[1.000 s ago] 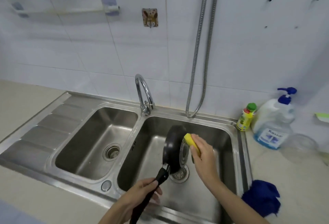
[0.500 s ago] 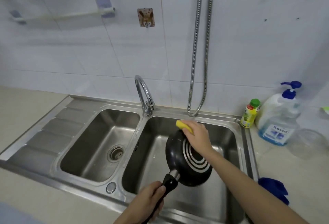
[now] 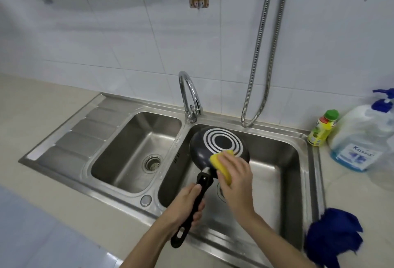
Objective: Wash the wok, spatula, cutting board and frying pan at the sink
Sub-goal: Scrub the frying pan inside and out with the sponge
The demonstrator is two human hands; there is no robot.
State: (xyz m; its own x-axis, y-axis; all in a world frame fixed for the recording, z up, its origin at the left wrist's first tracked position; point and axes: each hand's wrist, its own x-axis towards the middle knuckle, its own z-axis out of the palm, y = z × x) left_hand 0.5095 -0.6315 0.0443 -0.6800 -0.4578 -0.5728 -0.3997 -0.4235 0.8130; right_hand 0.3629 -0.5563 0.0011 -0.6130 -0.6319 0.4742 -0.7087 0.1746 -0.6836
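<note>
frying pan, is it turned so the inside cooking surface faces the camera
No, the frying pan shows its ringed underside upward, where the right hand presses a yellow sponge.

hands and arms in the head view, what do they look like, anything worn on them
Both forearms are bare as far as the frame shows, with no sleeves in view. The left hand and right hand wear no gloves, and no rings, watch or bracelet are visible. Fingernails look short and unpainted.

Brushed steel sink [image 3: 307, 152], glossy chrome faucet [image 3: 188, 95], matt dark frying pan [image 3: 198, 148], porous yellow sponge [image 3: 222, 166].
</note>
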